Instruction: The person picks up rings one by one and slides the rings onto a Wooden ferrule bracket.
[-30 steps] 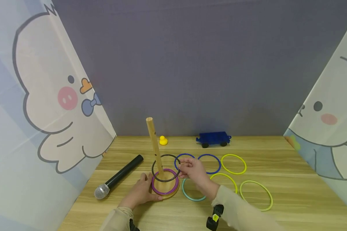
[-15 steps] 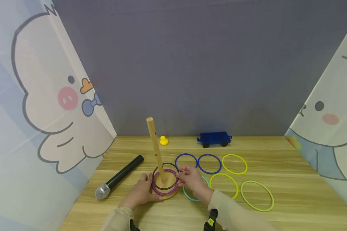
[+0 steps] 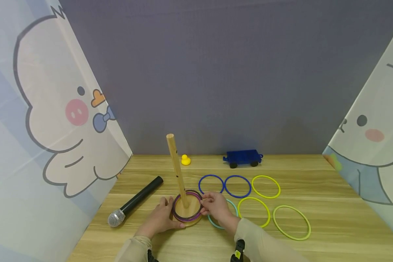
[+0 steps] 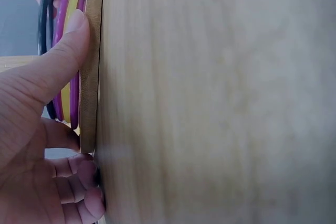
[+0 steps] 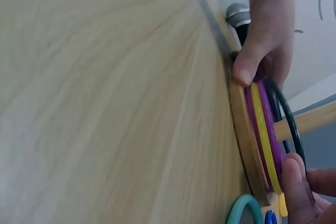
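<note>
A wooden ring-toss stand has an upright post (image 3: 177,167) on a round base (image 4: 90,77). Purple rings (image 4: 75,103) and a yellow ring (image 4: 65,98) lie stacked around the post on the base. My left hand (image 3: 158,218) grips the base at its left, thumb across the stack's edge in the left wrist view. On the right side, my right hand (image 3: 217,207) pinches a black ring (image 5: 294,124) between thumb and fingers. This ring encircles the post just over the stack, its pinched side tilted away from the rings beneath.
Blue rings (image 3: 237,175), yellow rings (image 3: 265,175) and a turquoise ring (image 5: 244,200) lie flat to the right. A black microphone (image 3: 135,202) lies at left. A yellow duck (image 3: 185,161) and a blue wagon (image 3: 243,157) stand at the back, before a grey wall (image 3: 196,80).
The black ring has come down around the post to the stack, my right hand lowering with it. My left hand has stayed at the base.
</note>
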Demonstrator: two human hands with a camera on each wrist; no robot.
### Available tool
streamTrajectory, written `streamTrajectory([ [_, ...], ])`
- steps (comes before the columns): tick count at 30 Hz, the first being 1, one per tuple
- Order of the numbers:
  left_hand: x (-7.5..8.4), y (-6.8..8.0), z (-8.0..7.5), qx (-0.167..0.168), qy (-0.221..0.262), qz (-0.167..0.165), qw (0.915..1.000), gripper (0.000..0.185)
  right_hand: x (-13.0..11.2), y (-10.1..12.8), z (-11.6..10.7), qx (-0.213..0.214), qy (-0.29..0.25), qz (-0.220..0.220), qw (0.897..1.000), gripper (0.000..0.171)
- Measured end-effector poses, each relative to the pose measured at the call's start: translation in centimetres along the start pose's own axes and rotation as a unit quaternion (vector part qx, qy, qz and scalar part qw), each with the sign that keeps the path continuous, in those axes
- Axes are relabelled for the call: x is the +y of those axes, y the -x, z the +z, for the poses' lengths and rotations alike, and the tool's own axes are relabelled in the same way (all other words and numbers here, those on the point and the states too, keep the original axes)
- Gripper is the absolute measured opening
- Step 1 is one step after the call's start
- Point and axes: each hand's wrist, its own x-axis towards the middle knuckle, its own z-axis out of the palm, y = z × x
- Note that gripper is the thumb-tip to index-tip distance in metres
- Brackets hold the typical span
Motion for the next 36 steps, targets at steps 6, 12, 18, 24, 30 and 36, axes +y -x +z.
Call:
streamTrajectory([
  [6, 0.0, 0.0, 0.2, -0.006, 0.007, 0.000, 1.0000, 0.123, 0.3, -0.2, -0.5, 0.012, 0.038, -0.002, 0.999, 0.019],
  [12, 0.2, 0.1, 0.2, -0.003, 0.010, 0.009, 0.9999, 0.120, 0.7, -0.1, -1.7, 0.004, 0.044, -0.014, 0.999, 0.014],
  [18, 0.2, 0.0, 0.1, -0.003, 0.011, 0.004, 0.9999, 0.120, -0.1, 0.6, -3.6, -0.006, 0.038, -0.026, 0.999, 0.017],
  [24, 0.1, -0.1, -0.1, -0.001, 0.015, 0.001, 0.9999, 0.119, -1.3, 1.4, -5.9, 0.004, 0.036, -0.012, 0.999, 0.019],
  [30, 0.1, 0.1, -0.3, 0.000, 0.014, 0.003, 0.9999, 0.119, -1.8, 2.5, -9.0, 0.004, 0.041, -0.014, 0.999, 0.023],
  [36, -0.1, 0.1, -0.2, -0.002, 0.008, 0.005, 1.0000, 0.119, -1.2, 4.1, -12.2, 0.013, 0.048, -0.015, 0.999, 0.026],
])
